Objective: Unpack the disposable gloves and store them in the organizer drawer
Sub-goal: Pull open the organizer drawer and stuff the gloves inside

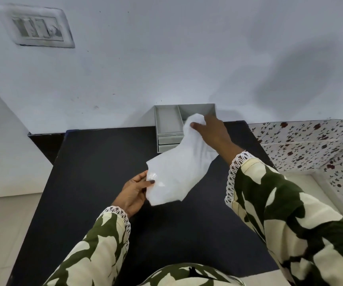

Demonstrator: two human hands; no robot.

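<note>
Both hands busy over black table (pixel 104 182): right hand (pixel 211 131) pinching top of white gloves bundle (pixel 178 172) up by grey organizer drawer (pixel 167 120) at wall, left hand (pixel 134 193) gripping clear packet end, bundle stretched mid-air between them, lower end just above tabletop.

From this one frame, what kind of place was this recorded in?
Probably a room in a home, not a workshop or lab. A plain painted wall carries a domestic switch plate, floral-patterned tiles line the right side, and a small grey organizer stands on a dark table against the wall.
</note>
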